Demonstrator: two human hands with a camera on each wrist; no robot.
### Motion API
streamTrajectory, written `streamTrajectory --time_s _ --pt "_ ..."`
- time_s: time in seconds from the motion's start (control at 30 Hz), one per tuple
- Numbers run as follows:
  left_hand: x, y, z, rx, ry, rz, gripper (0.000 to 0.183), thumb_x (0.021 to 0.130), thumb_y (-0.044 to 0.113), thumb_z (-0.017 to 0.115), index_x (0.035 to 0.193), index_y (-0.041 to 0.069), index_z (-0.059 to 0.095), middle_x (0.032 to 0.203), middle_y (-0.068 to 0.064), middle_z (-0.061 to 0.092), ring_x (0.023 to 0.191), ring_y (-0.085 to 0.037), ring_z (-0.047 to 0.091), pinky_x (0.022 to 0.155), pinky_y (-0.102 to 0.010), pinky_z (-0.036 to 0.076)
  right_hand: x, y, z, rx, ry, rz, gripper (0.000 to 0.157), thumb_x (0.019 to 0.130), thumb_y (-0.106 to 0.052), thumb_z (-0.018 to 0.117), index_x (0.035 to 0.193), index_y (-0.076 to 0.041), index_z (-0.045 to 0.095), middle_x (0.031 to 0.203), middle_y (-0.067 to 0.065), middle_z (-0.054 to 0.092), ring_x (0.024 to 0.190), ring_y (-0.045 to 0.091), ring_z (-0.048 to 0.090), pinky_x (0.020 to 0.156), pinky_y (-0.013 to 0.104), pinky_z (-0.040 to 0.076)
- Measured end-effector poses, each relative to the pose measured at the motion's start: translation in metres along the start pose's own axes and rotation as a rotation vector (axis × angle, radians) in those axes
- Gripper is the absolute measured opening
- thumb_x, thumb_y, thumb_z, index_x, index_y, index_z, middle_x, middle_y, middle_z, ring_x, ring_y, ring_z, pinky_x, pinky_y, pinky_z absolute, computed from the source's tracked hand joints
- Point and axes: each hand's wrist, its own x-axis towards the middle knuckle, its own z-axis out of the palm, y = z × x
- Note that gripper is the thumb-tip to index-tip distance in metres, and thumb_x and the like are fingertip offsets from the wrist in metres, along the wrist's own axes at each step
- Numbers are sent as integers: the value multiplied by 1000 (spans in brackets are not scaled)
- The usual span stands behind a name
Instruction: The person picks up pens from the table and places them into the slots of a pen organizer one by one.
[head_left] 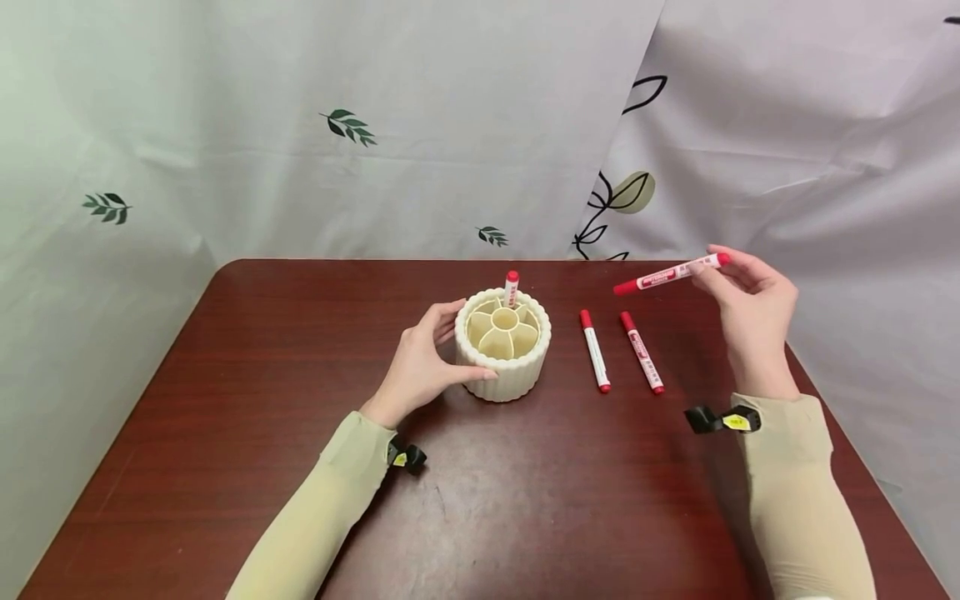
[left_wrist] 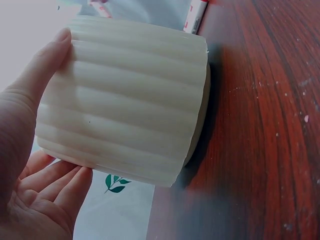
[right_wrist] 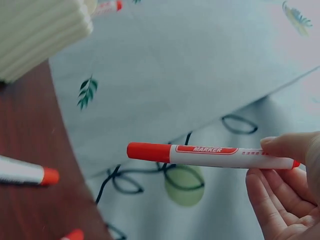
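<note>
My left hand (head_left: 423, 360) grips a cream, ribbed round pen holder (head_left: 510, 382) from its left side, thumb across the front and fingers round the back. Petal-shaped compartments ring a central round one inside it. One red-capped marker (head_left: 512, 288) stands upright in a rear compartment. At the right, my right hand (head_left: 752, 312) pinches another red-and-white marker (head_left: 667, 274) near its rear end, above the table. In the right wrist view this marker (right_wrist: 205, 156) lies nearly level, its red cap pointing left, away from the fingers.
Two more red-and-white markers, one nearer the holder (head_left: 596, 352) and one further right (head_left: 642, 353), lie side by side on the dark reddish-brown table (head_left: 525, 500). A pale curtain (head_left: 420, 167) with leaf prints hangs behind the table's back edge.
</note>
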Motion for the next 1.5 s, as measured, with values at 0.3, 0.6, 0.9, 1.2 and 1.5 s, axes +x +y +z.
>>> streamTrajectory --time_s 0.3,0.6,0.9,1.2,1.5 --pt "1 1 1 -9 -5 -4 88 57 12 91 129 -5 45 129 -17 53 118 -26 51 96 -34 44 -5 -15 30 55 -62 -77 44 63 7 83 104 10 67 89 16 68 72 22 65 71 28 56" --pt "-1 -1 -1 3 6 -13 88 57 13 91 130 -4 45 129 -16 53 118 -26 51 96 -34 43 -14 -21 57 37 -178 -115 39 68 6 80 105 10 67 92 17 68 74 22 64 71 27 55" --pt "-2 -1 -1 -11 -5 -4 87 57 13 91 129 -5 45 129 -17 53 118 -27 51 96 -34 44 -36 -38 83 -50 -306 -129 36 71 5 79 105 8 68 82 14 68 69 18 64 69 25 54" --pt "-1 1 -1 -6 -12 -9 87 58 14 91 129 -5 45 130 -16 52 119 -26 50 95 -35 44 -49 -29 99 -195 -429 -101 32 75 -1 77 106 0 70 87 15 68 74 20 65 72 25 54" --pt "0 1 -1 -9 -13 -14 86 58 14 90 129 -3 45 130 -16 52 119 -25 50 95 -34 44 -56 -20 110 -282 -502 -92 34 76 -2 77 109 0 69 90 15 68 76 23 66 70 27 55"
